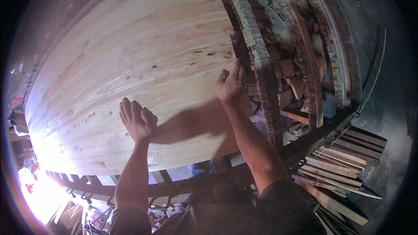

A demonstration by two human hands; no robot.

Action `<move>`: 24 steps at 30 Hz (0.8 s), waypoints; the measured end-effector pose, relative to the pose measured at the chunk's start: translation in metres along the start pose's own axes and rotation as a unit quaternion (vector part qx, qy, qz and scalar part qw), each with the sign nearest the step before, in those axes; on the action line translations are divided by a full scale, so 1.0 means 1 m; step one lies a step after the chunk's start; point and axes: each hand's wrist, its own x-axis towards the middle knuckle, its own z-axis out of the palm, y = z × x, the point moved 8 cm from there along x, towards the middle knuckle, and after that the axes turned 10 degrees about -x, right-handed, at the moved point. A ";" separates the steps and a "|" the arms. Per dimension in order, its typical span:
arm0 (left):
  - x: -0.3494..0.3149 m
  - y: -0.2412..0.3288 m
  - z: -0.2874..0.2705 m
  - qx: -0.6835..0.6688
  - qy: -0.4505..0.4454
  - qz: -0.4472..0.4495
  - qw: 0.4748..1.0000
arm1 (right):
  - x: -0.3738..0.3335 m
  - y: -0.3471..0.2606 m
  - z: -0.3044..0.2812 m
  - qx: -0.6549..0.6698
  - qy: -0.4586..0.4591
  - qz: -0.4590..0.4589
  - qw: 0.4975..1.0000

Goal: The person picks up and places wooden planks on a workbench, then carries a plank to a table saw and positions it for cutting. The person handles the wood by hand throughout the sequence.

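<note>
A broad pale wooden panel [130,61] made of joined boards lies in front of me, with knots and a few dark holes near its right end. Over its near part is my left hand [137,119], fingers extended and thumb apart, holding nothing; whether the palm touches the wood I cannot tell. At the panel's uneven right end is my right hand [230,87], its fingers stretched forward along the edge and its thumb on the panel side. Its fingertips are partly in shadow. A dark shadow of my arm falls across the wood between the hands.
Rough-edged crossbars [250,30] run beside the panel, with wood offcuts [287,67] beneath them. A dark metal rail [174,187] with hooks passes along the near side. Stacked wood strips [331,165] lie on the floor at right. Bright light glares at lower left.
</note>
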 end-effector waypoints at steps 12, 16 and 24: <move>-0.004 -0.011 0.006 0.015 -0.040 -0.040 0.998 | -0.001 0.000 0.006 -0.045 -0.019 -0.005 0.999; -0.005 -0.013 0.006 0.008 -0.033 -0.044 0.998 | 0.000 0.000 0.007 -0.047 -0.026 -0.001 0.999; -0.009 -0.022 0.010 0.012 -0.045 -0.054 0.997 | -0.001 -0.001 0.008 -0.045 -0.021 0.001 0.999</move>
